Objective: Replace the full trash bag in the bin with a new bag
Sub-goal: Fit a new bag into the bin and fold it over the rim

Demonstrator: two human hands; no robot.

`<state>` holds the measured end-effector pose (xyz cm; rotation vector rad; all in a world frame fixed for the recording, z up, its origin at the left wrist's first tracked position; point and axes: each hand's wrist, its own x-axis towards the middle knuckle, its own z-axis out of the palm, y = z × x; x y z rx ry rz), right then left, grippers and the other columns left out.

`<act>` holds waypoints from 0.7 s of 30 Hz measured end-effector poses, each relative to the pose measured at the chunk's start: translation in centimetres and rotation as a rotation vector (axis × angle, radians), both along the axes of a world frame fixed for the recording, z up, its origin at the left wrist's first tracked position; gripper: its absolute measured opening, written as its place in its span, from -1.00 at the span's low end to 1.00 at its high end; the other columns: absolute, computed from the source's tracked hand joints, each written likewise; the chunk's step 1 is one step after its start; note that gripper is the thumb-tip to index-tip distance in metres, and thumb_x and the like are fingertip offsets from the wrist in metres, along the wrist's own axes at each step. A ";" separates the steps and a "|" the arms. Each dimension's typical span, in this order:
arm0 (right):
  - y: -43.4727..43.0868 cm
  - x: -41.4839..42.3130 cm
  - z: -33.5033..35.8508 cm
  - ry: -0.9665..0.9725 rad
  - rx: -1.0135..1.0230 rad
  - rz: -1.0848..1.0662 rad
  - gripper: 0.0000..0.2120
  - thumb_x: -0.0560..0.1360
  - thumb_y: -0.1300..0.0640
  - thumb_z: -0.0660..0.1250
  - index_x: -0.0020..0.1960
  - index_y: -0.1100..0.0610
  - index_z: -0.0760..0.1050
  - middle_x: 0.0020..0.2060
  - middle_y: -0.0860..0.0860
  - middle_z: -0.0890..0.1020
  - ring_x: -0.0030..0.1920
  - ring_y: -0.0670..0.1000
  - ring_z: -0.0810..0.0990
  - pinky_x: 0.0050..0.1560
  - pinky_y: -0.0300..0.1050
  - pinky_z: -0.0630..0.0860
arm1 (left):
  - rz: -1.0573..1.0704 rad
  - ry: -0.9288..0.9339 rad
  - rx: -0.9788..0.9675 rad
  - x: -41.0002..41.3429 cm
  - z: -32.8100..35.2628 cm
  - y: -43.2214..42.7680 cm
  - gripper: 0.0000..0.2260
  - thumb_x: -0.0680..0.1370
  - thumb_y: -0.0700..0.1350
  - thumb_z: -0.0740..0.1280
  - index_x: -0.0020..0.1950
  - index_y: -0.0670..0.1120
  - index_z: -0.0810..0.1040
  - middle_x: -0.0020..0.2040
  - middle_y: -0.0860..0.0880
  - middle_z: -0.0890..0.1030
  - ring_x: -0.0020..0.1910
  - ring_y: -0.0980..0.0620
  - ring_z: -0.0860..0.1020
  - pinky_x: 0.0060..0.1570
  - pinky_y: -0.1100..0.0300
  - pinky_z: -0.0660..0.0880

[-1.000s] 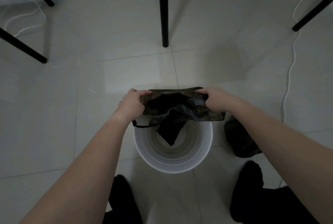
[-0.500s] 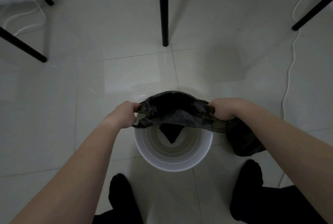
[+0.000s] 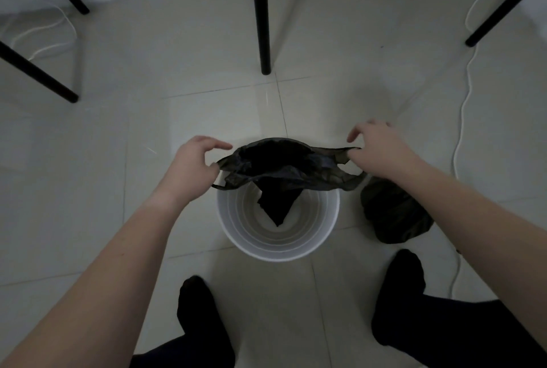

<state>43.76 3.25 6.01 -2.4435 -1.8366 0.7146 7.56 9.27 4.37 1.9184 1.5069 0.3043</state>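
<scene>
A round white bin (image 3: 324, 231) stands on the tiled floor in front of my feet. A thin black new bag (image 3: 284, 164) is stretched over the far half of the bin's mouth, and its bottom point hangs down inside. My left hand (image 3: 189, 169) pinches the bag's left edge between thumb and fingers. My right hand (image 3: 377, 150) pinches the bag's right edge, with its other fingers spread. The full dark trash bag (image 3: 393, 213) lies on the floor just right of the bin.
Black furniture legs stand at the back centre (image 3: 262, 12), the left (image 3: 35, 74) and the right (image 3: 503, 3). A white cable (image 3: 461, 107) runs down the floor on the right. My two black-socked feet (image 3: 201, 311) flank the near side of the bin.
My hands moved apart and stretched the bag's mouth wider over the bin. The bag's far edge now lies around the bin's far rim. My fingers have loosened into a pinch.
</scene>
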 end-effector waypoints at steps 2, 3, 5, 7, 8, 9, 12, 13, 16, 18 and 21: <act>-1.1 -1.4 0.3 0.157 0.114 0.089 -0.73 0.44 0.05 0.41 0.13 -0.01 0.59 0.10 0.03 0.60 0.14 0.12 0.55 0.03 -0.15 0.35 | -0.002 -0.137 0.040 1.1 0.9 -0.8 -0.69 0.52 -0.18 0.43 0.18 0.14 0.71 0.21 0.14 0.61 0.23 0.33 0.51 0.18 0.61 0.25; -1.6 -2.2 0.5 0.215 0.114 0.164 -0.71 0.43 0.01 0.44 0.15 -0.04 0.59 0.05 -0.02 0.61 0.08 0.07 0.58 0.00 -0.16 0.38 | -0.040 -0.172 0.022 1.7 1.3 -1.3 -0.75 0.52 -0.05 0.47 0.18 0.16 0.70 0.18 0.18 0.62 0.21 0.36 0.51 0.14 0.61 0.28; -2.6 -3.8 0.5 0.260 0.033 0.306 -0.61 0.43 -0.06 0.47 0.24 -0.10 0.55 0.04 -0.11 0.61 0.05 -0.03 0.59 0.02 -0.13 0.48 | -0.182 -0.160 -0.026 2.8 1.6 -2.2 -0.67 0.48 0.10 0.54 0.23 0.17 0.69 0.20 0.17 0.64 0.22 0.28 0.55 0.23 0.45 0.38; -3.3 -4.9 0.2 0.270 -0.065 0.383 -0.53 0.45 -0.06 0.46 0.34 -0.12 0.50 0.09 -0.14 0.60 0.06 -0.07 0.57 0.10 -0.10 0.52 | -0.301 -0.046 -0.039 3.6 1.3 -3.2 -0.57 0.45 0.04 0.59 0.31 0.13 0.67 0.26 0.11 0.65 0.27 0.12 0.59 0.35 0.16 0.47; -3.5 -5.3 0.0 0.261 -0.103 0.407 -0.52 0.47 -0.02 0.45 0.37 -0.12 0.48 0.10 -0.15 0.60 0.07 -0.07 0.57 0.12 -0.09 0.53 | -0.324 0.025 -0.047 3.9 1.1 -3.6 -0.56 0.46 0.00 0.59 0.33 0.12 0.66 0.26 0.10 0.66 0.28 0.09 0.60 0.36 0.09 0.49; -3.6 -5.5 -0.2 0.239 -0.136 0.430 -0.53 0.49 0.03 0.43 0.39 -0.12 0.48 0.10 -0.14 0.60 0.07 -0.06 0.57 0.13 -0.07 0.54 | -0.333 0.086 -0.062 4.0 0.9 -3.9 -0.58 0.47 -0.04 0.57 0.33 0.12 0.67 0.24 0.12 0.68 0.26 0.08 0.61 0.35 0.08 0.50; -3.6 -5.8 -0.4 0.188 -0.250 0.501 -0.61 0.52 0.18 0.34 0.32 -0.07 0.56 -0.07 -0.15 0.65 -0.05 -0.06 0.61 0.09 -0.05 0.57 | -0.360 0.159 -0.171 3.5 0.2 -4.2 -0.77 0.53 -0.12 0.52 0.12 0.17 0.74 0.03 0.24 0.72 0.07 0.23 0.64 0.24 0.15 0.56; -3.7 -5.8 -0.4 0.182 -0.286 0.521 -0.61 0.53 0.23 0.31 0.30 -0.04 0.59 -0.15 -0.20 0.61 -0.12 -0.10 0.58 0.05 -0.08 0.56 | -0.374 0.177 -0.209 3.2 0.2 -4.2 -0.80 0.54 -0.15 0.50 0.04 0.17 0.76 -0.04 0.25 0.72 -0.01 0.28 0.64 0.20 0.16 0.59; -4.1 -5.9 -0.5 0.144 -0.316 0.566 -0.61 0.53 0.31 0.25 0.23 -0.01 0.65 -0.21 -0.25 0.56 -0.21 -0.11 0.52 -0.08 -0.16 0.49 | -0.378 0.206 -0.249 2.6 0.3 -4.3 -0.82 0.52 -0.17 0.51 -0.02 0.13 0.75 -0.15 0.22 0.69 -0.13 0.30 0.62 0.10 0.13 0.63; -4.7 -6.1 -0.5 0.134 -0.324 0.584 -0.62 0.50 0.30 0.26 0.18 -0.02 0.66 -0.26 -0.28 0.54 -0.22 -0.08 0.55 -0.15 -0.13 0.51 | -0.368 0.226 -0.234 2.4 0.3 -4.7 -0.73 0.47 -0.10 0.57 0.14 0.11 0.68 -0.08 0.19 0.65 -0.13 0.22 0.60 0.06 0.12 0.60; -5.8 -6.2 -0.8 0.117 -0.352 0.608 -0.66 0.45 0.26 0.33 0.17 0.00 0.63 -0.26 -0.19 0.55 -0.23 -0.10 0.55 -0.22 -0.13 0.53 | -0.412 0.377 -0.096 2.3 -0.1 -6.0 -0.49 0.42 0.02 0.57 0.36 0.13 0.57 0.09 0.11 0.57 0.07 0.05 0.58 0.13 0.05 0.51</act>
